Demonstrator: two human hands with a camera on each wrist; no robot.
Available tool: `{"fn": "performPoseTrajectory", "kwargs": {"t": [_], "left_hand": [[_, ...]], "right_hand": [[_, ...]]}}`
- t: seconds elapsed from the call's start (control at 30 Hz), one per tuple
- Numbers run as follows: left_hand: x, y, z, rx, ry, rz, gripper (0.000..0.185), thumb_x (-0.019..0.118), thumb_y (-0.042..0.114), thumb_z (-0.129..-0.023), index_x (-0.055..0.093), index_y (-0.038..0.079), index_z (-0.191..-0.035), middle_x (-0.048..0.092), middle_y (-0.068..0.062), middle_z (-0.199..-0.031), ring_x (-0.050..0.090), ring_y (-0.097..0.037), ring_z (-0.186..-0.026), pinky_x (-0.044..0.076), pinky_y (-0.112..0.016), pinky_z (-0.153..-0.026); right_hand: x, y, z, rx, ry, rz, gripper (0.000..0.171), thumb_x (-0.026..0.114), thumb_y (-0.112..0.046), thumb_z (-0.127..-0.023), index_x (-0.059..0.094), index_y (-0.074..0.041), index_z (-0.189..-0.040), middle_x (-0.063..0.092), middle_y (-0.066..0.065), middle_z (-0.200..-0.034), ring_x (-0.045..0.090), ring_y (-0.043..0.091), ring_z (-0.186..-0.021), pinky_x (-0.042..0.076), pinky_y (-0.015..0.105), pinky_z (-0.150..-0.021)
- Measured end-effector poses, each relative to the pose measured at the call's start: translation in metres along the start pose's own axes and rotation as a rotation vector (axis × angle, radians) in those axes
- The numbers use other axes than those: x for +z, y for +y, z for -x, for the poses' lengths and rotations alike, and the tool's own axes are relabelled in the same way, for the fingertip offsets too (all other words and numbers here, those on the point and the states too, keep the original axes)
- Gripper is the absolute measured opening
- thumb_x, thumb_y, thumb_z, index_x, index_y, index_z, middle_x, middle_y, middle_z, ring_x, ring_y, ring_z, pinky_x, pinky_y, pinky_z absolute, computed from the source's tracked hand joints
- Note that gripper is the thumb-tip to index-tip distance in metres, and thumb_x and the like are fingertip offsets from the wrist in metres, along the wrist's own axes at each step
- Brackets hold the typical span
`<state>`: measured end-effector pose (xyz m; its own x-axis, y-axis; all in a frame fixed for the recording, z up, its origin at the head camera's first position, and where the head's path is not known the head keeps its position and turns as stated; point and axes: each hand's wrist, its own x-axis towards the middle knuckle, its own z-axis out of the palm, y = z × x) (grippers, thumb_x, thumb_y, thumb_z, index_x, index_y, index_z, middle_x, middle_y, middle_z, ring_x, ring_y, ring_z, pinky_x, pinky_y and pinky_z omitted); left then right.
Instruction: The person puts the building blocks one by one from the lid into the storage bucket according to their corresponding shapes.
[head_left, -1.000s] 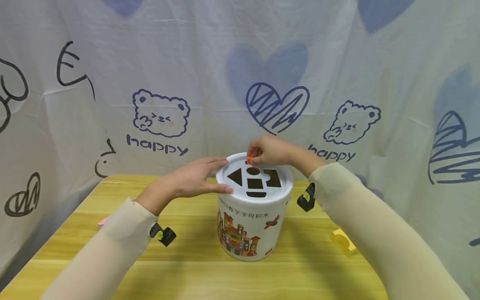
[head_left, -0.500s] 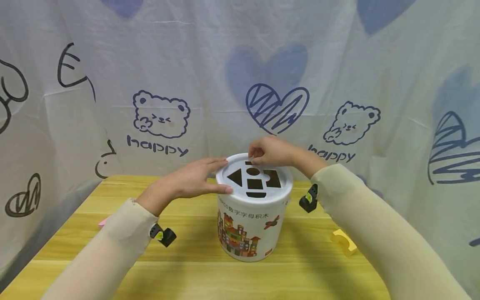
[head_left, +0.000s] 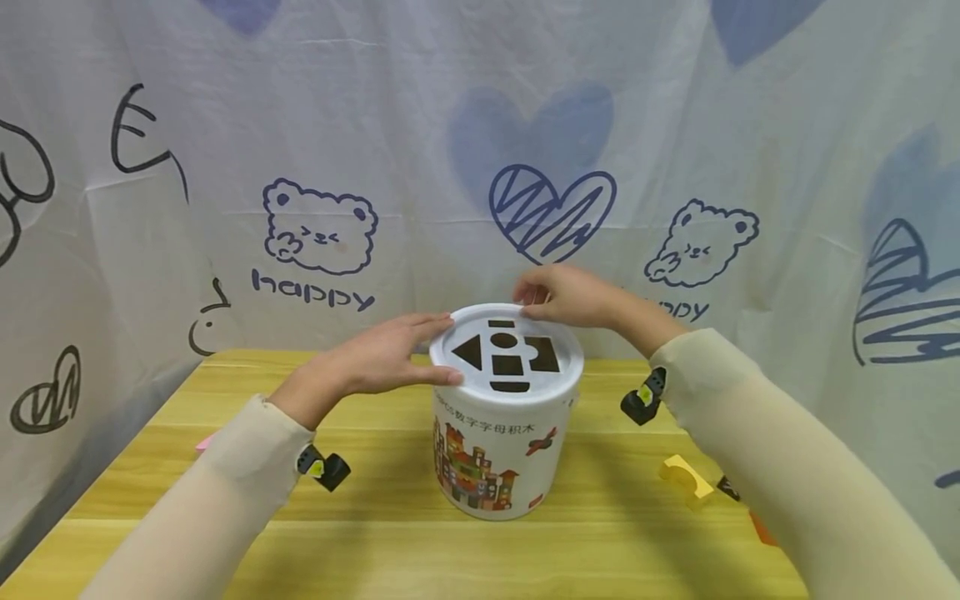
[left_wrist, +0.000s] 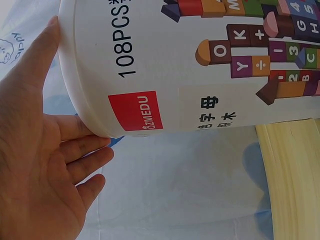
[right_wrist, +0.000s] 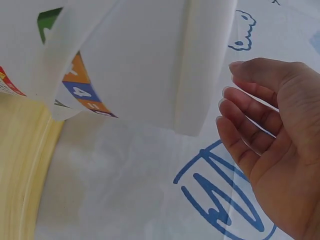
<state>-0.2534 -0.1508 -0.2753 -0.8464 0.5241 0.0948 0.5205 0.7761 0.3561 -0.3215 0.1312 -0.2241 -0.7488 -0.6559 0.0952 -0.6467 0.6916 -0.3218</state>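
A white bucket [head_left: 487, 467] printed with coloured building blocks stands upright on the table, its white lid [head_left: 551, 385] on top. Dark cut-outs in the lid include a triangle, a circle, a square and narrow slots. My left hand [head_left: 375, 358] rests at the lid's left side, thumb near the front and fingers toward the back. In the left wrist view, that hand's [left_wrist: 45, 145] extended thumb and fingers touch the lid's edge. Over the back right of the rim is my right hand [head_left: 573, 298], its loosely bent fingers holding nothing; the right wrist view shows this hand [right_wrist: 280, 115] apart from the bucket.
On the wooden table [head_left: 375, 500], a yellow arch block [head_left: 684, 479] lies to the right, with a dark block [head_left: 727, 487] and an orange-red block [head_left: 762, 527] beside my right sleeve. A pink piece [head_left: 203, 444] shows by the left sleeve. A patterned curtain [head_left: 435, 250] hangs behind.
The orange block pinched in my right fingers at the lid's back slot is out of sight. My right hand has loosened and moved right, uncovering that slot. My left hand stays put.
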Motion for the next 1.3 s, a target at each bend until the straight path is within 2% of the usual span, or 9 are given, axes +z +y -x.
{"fn": "performPoseTrajectory", "kwargs": {"t": [0.2, 0.4, 0.73, 1.1, 1.3], "left_hand": [[-0.001, 0.0, 0.0, -0.004, 0.001, 0.002, 0.103, 0.054, 0.081, -0.077, 0.031, 0.016, -0.154, 0.028, -0.007, -0.158, 0.027, -0.032, -0.143, 0.024, -0.059, -0.113], [-0.001, 0.001, 0.001, -0.008, 0.002, -0.005, 0.103, 0.054, 0.081, -0.077, 0.032, 0.016, -0.154, 0.027, -0.007, -0.158, 0.027, -0.032, -0.143, 0.024, -0.058, -0.113], [-0.001, 0.0, 0.0, -0.001, 0.005, -0.006, 0.103, 0.055, 0.08, -0.078, 0.032, 0.015, -0.154, 0.028, -0.007, -0.158, 0.027, -0.032, -0.143, 0.024, -0.058, -0.114], [0.0, 0.001, 0.0, 0.001, 0.005, -0.016, 0.103, 0.054, 0.08, -0.078, 0.031, 0.014, -0.154, 0.028, -0.009, -0.158, 0.027, -0.033, -0.143, 0.024, -0.059, -0.113], [0.0, 0.001, 0.0, 0.006, 0.005, -0.02, 0.102, 0.056, 0.078, -0.078, 0.031, 0.014, -0.154, 0.028, -0.011, -0.158, 0.028, -0.034, -0.143, 0.024, -0.06, -0.113]], "right_hand": [[-0.004, 0.003, 0.011, -0.014, 0.053, -0.063, 0.025, 0.067, -0.017, -0.093, 0.066, -0.004, -0.115, 0.068, 0.005, -0.101, 0.062, 0.022, -0.097, 0.053, 0.039, -0.089], [-0.005, 0.012, 0.024, 0.008, 0.1, -0.109, 0.027, 0.066, -0.018, -0.094, 0.065, -0.005, -0.118, 0.066, 0.006, -0.103, 0.061, 0.022, -0.098, 0.053, 0.039, -0.09], [-0.006, 0.028, 0.051, -0.056, 0.173, -0.09, 0.034, 0.066, -0.023, -0.095, 0.062, -0.005, -0.123, 0.064, 0.009, -0.114, 0.058, 0.023, -0.105, 0.051, 0.043, -0.094], [0.002, 0.05, 0.088, -0.06, 0.174, -0.073, 0.046, 0.064, -0.027, -0.097, 0.053, -0.005, -0.136, 0.057, 0.013, -0.133, 0.053, 0.03, -0.118, 0.046, 0.05, -0.1], [0.011, 0.061, 0.109, 0.015, 0.149, -0.06, 0.054, 0.063, -0.037, -0.096, 0.049, -0.011, -0.141, 0.054, 0.012, -0.138, 0.05, 0.031, -0.122, 0.044, 0.053, -0.101]]}}
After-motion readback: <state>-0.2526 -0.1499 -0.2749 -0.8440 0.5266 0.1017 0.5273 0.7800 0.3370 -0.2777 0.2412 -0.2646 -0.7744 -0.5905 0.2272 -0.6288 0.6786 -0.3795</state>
